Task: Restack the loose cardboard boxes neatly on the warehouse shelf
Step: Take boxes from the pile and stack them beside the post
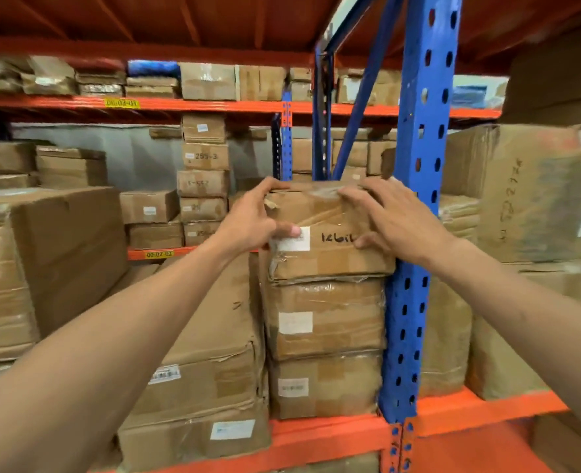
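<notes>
Your left hand point(251, 216) grips the top box point(330, 233) at its left edge: fingers curled over the top corner, thumb pressed on the front face, touching the white label point(294, 241). Your right hand point(395, 220) is on the same box's right side, fingers spread across the taped top edge, thumb on the front just right of the handwritten marking point(337, 237). Both hands are closed on it.

Top box sits on a three-high stack: middle box point(326, 319) under it, bottom box point(326, 387) resting on the orange shelf beam point(316, 435). Top box overhangs a bit to the right, its right end in front of the blue upright post point(419, 199). All three are wrapped in clear tape and crumpled at the edges.

Just left of the stack stand large cartons point(207, 387), touching or nearly so; cannot tell which. A big brown carton point(60, 254) sits further left. Right of the post, a large box with handwritten numbers point(521, 192). Behind, a column of small boxes point(203, 179) on a far rack, blurred.
</notes>
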`<state>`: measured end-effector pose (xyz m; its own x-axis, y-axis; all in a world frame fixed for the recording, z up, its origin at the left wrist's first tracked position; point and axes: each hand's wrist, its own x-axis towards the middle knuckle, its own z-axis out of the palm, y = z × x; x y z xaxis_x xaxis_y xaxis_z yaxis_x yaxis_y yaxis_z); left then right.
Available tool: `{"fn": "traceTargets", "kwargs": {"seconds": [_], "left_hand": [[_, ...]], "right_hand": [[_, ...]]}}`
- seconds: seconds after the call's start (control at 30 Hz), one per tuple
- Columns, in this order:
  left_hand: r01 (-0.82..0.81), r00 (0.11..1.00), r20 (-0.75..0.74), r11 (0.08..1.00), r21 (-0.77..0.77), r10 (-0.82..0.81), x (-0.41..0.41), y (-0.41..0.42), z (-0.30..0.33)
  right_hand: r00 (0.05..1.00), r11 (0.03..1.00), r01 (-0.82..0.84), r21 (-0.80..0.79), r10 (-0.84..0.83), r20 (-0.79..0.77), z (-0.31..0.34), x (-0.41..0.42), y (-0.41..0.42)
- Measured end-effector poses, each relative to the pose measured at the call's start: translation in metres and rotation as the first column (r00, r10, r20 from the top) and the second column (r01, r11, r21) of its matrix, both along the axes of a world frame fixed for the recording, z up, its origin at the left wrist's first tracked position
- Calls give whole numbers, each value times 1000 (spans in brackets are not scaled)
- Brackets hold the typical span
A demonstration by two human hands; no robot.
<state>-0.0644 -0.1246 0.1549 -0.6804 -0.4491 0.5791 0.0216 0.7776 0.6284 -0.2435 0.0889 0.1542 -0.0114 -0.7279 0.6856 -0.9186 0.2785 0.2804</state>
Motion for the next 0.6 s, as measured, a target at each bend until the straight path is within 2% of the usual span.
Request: {"fn": "traceTargets", "kwargs": {"seconds": [0.23, 0.37, 0.6], "left_hand": [[3, 1000, 4, 1000, 0, -3, 1, 1, 1], [-6, 1000, 1, 999, 54, 6, 9, 12, -5], [-81, 996, -36, 997, 16, 82, 5, 20, -11]], "right_hand": [[999, 1000, 15, 21, -15, -30, -2, -9, -9], [999, 999, 36, 22, -35, -20, -5, 1, -6], [1000, 1000, 22, -10, -23, -10, -8, -3, -5]]}}
